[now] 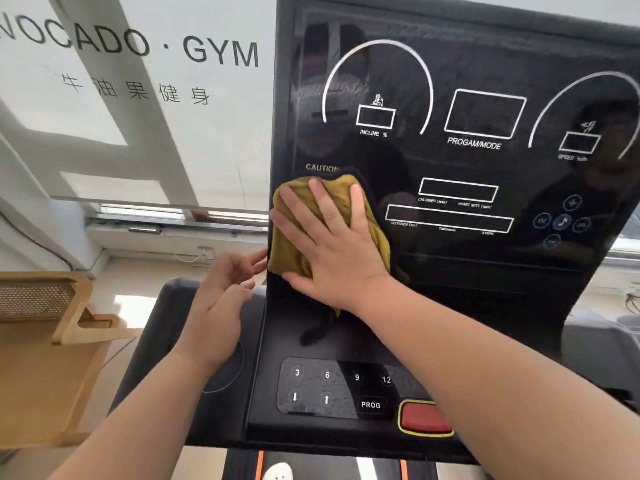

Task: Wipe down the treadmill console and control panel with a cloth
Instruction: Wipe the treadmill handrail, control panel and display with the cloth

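Observation:
The black treadmill console [467, 161] stands upright ahead, with white dial outlines and display boxes. My right hand [329, 244] lies flat with spread fingers on a mustard-yellow cloth [287, 251], pressing it against the console's lower left corner just under the word CAUTION. My left hand [221, 303] hovers beside the console's left edge, fingers loosely bent, its fingertips near the cloth's left side and holding nothing. Below lies the control panel [325, 386] with number keys, arrows, PROG and a red stop button [424, 419].
A wooden chair with a mesh back [45, 323] stands to the left. Behind it hangs a white window blind [138, 98] printed with gym lettering. The treadmill belt with orange stripes [311, 469] shows at the bottom edge.

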`<act>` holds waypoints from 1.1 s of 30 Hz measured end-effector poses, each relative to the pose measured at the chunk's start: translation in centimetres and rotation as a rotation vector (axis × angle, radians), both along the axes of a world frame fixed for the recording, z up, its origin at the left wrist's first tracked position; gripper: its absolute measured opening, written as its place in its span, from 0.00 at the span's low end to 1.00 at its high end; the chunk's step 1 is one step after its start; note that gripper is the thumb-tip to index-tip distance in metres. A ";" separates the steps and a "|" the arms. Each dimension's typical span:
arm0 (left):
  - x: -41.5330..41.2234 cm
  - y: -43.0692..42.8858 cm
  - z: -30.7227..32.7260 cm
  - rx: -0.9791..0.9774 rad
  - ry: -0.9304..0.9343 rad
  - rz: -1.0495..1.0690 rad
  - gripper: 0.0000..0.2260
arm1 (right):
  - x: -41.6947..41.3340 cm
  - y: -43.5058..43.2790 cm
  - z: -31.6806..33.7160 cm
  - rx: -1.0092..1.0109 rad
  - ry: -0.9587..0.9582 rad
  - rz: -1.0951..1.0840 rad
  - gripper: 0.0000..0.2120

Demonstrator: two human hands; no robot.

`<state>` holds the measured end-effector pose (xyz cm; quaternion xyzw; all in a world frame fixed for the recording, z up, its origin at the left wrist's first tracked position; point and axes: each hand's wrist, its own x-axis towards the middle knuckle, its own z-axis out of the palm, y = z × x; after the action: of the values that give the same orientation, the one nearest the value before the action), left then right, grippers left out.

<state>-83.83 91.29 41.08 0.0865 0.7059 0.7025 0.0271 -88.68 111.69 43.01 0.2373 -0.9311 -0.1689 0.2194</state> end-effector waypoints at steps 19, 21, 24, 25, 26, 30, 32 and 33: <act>0.1 -1.1 -0.7 -0.028 -0.068 -0.006 0.24 | 0.2 -3.0 -0.5 -0.127 0.006 -0.139 0.43; 0.0 -1.3 -1.2 -0.050 -0.087 0.035 0.23 | 1.2 -3.6 -2.5 -0.096 -0.030 -0.108 0.41; 0.0 -1.6 -1.6 -0.062 -0.114 0.064 0.24 | 1.6 -3.1 -3.0 -0.069 -0.053 -0.048 0.40; 0.0 -1.5 -1.6 -0.067 -0.121 0.060 0.24 | 1.6 -2.4 -2.7 -0.051 -0.057 -0.010 0.39; 0.0 -1.3 -1.6 -0.070 -0.127 0.050 0.24 | 1.6 -1.6 -2.3 -0.038 -0.051 0.024 0.39; -0.2 -0.5 -1.3 -0.057 -0.138 0.009 0.25 | -0.6 2.2 2.2 -0.105 0.101 -0.109 0.45; -0.2 -0.4 -1.3 -0.062 -0.139 0.009 0.25 | -2.9 3.0 6.2 -0.203 0.180 -0.258 0.47; -0.2 -0.4 -1.3 -0.066 -0.137 0.008 0.25 | -4.0 3.1 8.4 -0.242 0.199 -0.311 0.48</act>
<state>-84.02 90.87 39.77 0.0341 0.7255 0.6832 0.0754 -92.68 114.76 51.40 0.0451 -0.9437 -0.1101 0.3086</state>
